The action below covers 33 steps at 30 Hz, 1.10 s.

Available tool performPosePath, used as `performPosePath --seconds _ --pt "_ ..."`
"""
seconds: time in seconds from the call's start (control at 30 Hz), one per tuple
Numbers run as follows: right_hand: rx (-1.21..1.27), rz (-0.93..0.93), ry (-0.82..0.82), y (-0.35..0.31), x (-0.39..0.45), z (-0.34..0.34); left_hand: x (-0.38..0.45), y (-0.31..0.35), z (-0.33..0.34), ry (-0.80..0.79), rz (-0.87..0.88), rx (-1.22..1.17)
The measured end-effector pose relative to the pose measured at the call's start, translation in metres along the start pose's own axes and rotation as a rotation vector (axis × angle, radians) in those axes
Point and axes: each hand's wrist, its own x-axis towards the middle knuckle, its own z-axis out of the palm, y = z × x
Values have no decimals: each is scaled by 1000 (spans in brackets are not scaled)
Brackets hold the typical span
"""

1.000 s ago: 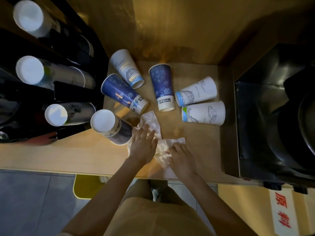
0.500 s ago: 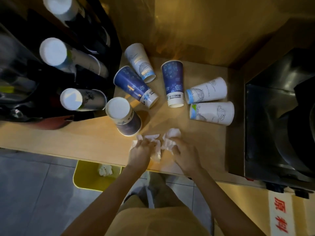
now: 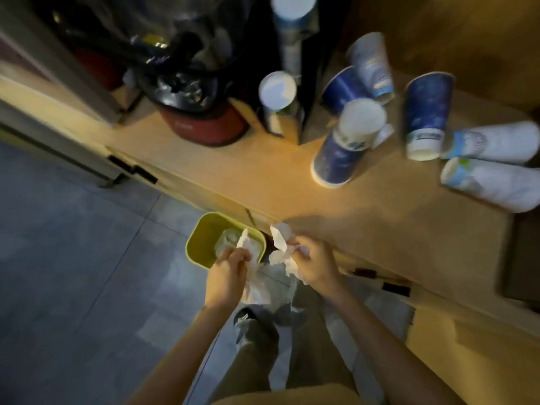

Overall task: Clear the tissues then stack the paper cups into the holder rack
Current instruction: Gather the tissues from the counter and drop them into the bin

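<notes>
Head view, looking down past counter edge to floor. Left hand [image 3: 226,273] is off the counter, forearm reaching up from lower frame, fingers curled tight round a crumpled tissue [image 3: 254,283] whose ends stick out above and below the fist; it sits at the near rim of the yellow bin [image 3: 201,244] on the floor, w/ more white paper already inside. Right hand [image 3: 314,266] is just beside it, level w/ the counter edge [image 3: 336,229], fingers and thumb pinched on a second tissue [image 3: 282,247] that fans out toward the left hand. Both fists closed on paper, palms turned inward. On the counter, well apart from the hands: upturned blue cup stack [image 3: 346,141], an upside-down blue cup [image 3: 425,115], two white cups lying on their sides [image 3: 493,165] at right. Holder rack [image 3: 287,68] w/ cup stacks is blurred, upper centre.
</notes>
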Motion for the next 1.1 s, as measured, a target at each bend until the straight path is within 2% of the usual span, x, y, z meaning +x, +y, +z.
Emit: performPosePath --seconds 0.13,0.23,0.4,0.6,0.77,0.9,1.03,1.1 --pt "-6 97 1 23 10 61 -4 -71 -3 4 -141 -46" --pt "-7 178 -68 42 28 96 2 -116 3 16 -235 -86" --pt "-171 165 -112 91 61 147 30 -173 39 -88 -274 -101" --pt "-233 170 -146 161 120 200 74 -213 100 -17 -337 -133" --pt "-433 100 -179 208 166 235 113 -254 152 -39 -382 28" --pt "-642 58 -337 247 199 266 141 -284 192 -119 -265 48" --pt "-882 129 -541 275 219 289 155 -291 223 -320 -193 194" --pt "-1047 101 -658 280 224 293 157 -287 231 -426 -204 257"
